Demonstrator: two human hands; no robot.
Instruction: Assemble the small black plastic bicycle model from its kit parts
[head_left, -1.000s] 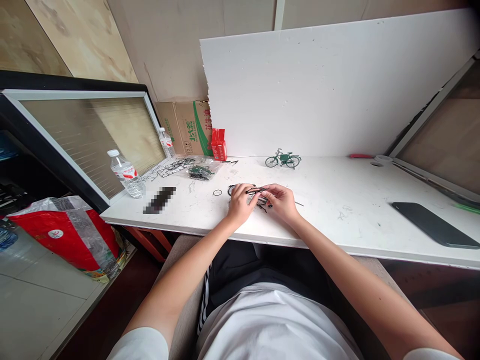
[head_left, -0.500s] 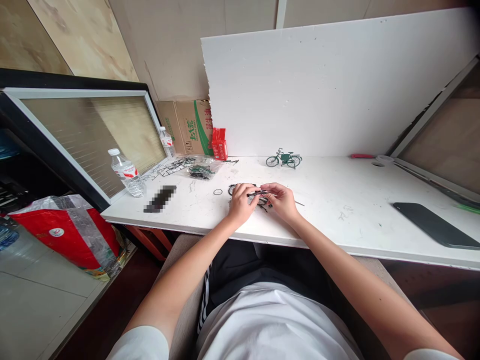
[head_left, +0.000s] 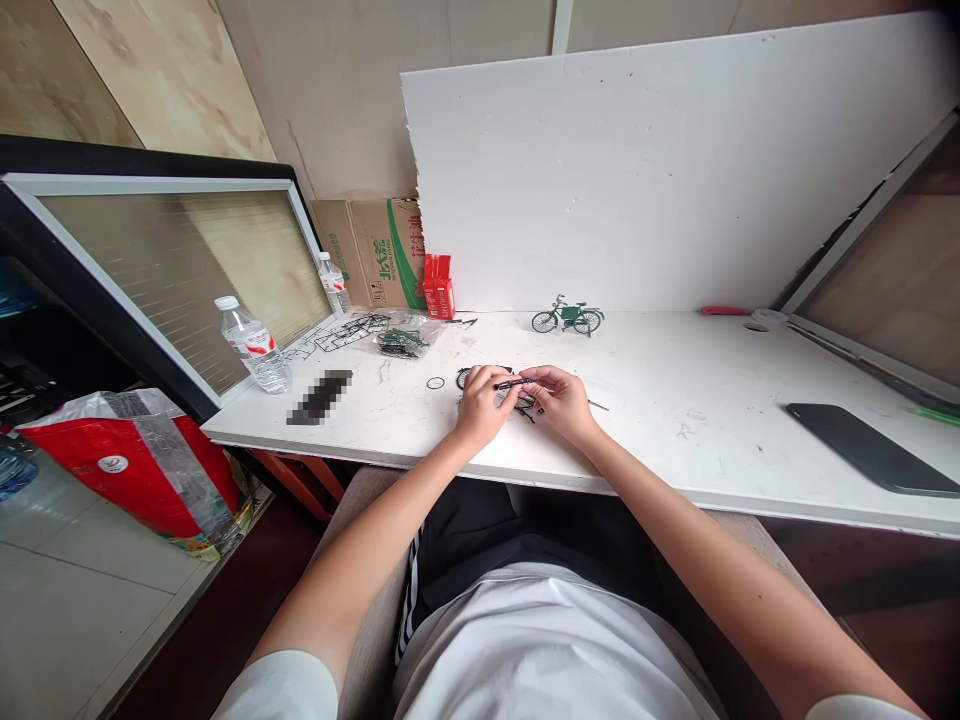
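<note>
Between my fingertips is a small dark, thin bicycle model part (head_left: 511,384), pinched from both sides just above the table. My left hand (head_left: 484,402) closes on its left end, and my right hand (head_left: 561,400) grips it from the right. Under and behind my hands lie more dark model parts (head_left: 529,410), partly covered, and a small spoked wheel (head_left: 463,378) shows by my left fingers. A thin black ring (head_left: 436,383) lies left of my left hand. Farther back stands a green model bicycle (head_left: 568,316).
On the left are a water bottle (head_left: 255,345), black part frames (head_left: 352,332) and a plastic bag of green and black parts (head_left: 405,342). A red box (head_left: 439,287) and carton (head_left: 384,255) stand behind. A dark phone-like slab (head_left: 874,450) lies at right, a red-handled item (head_left: 724,311) behind.
My hands stay in almost the same place, holding the dark part. The whole view has shifted very slightly; the other things have not visibly moved.
</note>
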